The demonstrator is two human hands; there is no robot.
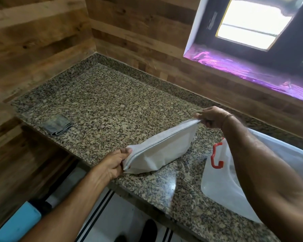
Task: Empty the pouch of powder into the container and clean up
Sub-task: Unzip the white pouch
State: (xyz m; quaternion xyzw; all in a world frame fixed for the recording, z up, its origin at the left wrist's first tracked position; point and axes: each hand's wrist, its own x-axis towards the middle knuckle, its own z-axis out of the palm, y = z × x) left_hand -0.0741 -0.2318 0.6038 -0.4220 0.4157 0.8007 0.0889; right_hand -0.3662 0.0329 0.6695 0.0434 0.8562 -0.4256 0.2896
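We start at the left hand [115,164]. It reaches in from the lower left with the forearm stretched over the counter's front edge. Thumb on top and fingers curled beneath, it pinches the near end of the pouch's [162,151] top seam. The right hand [211,117] comes in from the right, its forearm crossing above the container [215,187]. Its curled fingers pinch the far end of the same seam. A thin bracelet [228,116] sits on that wrist. The two hands are well apart, and the seam runs taut between them, pressed flat and closed. The right end is raised higher than the left.

The white pouch hangs from the seam between the hands, and its slack, creased bottom rests on the granite counter [112,105]. We cannot tell how much powder it holds. The container, of translucent plastic, lies just right of the pouch, partly hidden by the right arm. A red clasp [216,157] shows on its near side.

We count two hands, one pouch, one container, one visible clasp and one folded grey cloth [58,125]. The cloth lies far off to the left, near the counter's edge.

Beyond these, wood panelling [42,41] lines the corner, and a window [252,23] is set in the wall at upper right.
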